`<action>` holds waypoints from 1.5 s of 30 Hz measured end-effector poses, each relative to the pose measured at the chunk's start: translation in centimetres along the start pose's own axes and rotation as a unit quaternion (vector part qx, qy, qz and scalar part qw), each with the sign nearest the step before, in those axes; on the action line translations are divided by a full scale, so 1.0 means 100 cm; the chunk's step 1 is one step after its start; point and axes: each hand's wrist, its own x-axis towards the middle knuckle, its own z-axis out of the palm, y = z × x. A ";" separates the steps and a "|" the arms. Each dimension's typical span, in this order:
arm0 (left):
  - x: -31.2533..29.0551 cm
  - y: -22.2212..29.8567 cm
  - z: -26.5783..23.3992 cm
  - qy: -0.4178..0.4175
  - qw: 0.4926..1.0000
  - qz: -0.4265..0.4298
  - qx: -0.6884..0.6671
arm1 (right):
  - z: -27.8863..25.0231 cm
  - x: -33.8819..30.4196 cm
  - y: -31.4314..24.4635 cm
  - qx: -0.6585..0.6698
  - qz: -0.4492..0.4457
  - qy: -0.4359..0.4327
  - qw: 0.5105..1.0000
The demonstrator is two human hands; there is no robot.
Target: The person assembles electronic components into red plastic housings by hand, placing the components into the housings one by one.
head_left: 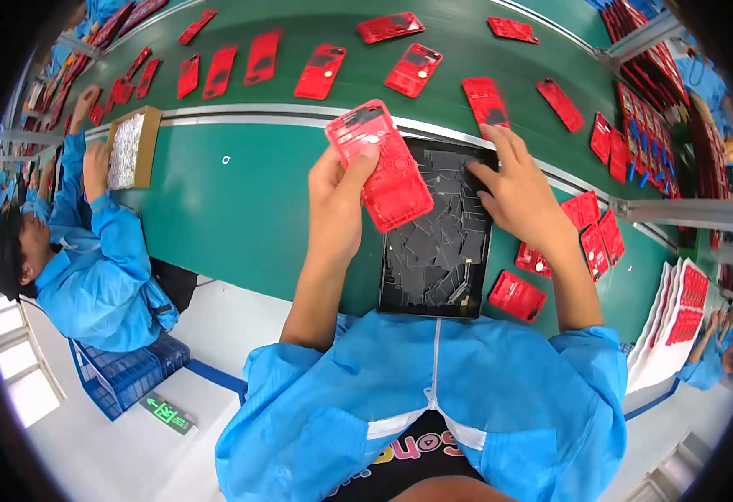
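Observation:
My left hand (337, 197) grips a red plastic housing (402, 188), a rounded rectangular shell, with the thumb pressed on its face. The housing is held tilted above the left side of a black tray (429, 313). Many thin dark grey rectangular pieces (442, 238) lie loose in a heap inside this tray. My right hand (524, 188) reaches over the tray's far right corner, fingers apart. Its fingertips are close to a blurred red housing (484, 100) on the green belt; I cannot tell if they touch it. No object shows in that hand.
Beyond a metal rail, the green belt (140, 92) carries several red housings (320, 71). More housings (517, 295) lie on the green table (233, 201) right of the tray. At left, a co-worker (90, 259) sits by a cardboard box (147, 151). White sheets (668, 314) stand at right.

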 end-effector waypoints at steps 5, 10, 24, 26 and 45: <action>-0.008 0.008 0.003 -0.011 0.999 0.037 0.010 | -0.001 0.011 0.008 -0.002 -0.003 -0.037 0.999; -0.011 0.016 -0.015 -0.014 0.997 0.014 -0.069 | 0.004 0.018 0.039 0.175 -0.010 -0.064 0.982; -0.006 -0.011 -0.019 0.013 0.988 -0.056 -0.143 | -0.004 0.003 -0.048 0.571 0.182 0.286 0.748; -0.005 -0.007 0.002 -0.018 0.999 -0.035 -0.018 | -0.002 -0.003 -0.051 0.474 0.090 0.330 0.812; -0.003 -0.023 0.056 -0.038 0.999 0.019 0.028 | 0.013 0.010 -0.071 0.693 0.193 0.353 0.599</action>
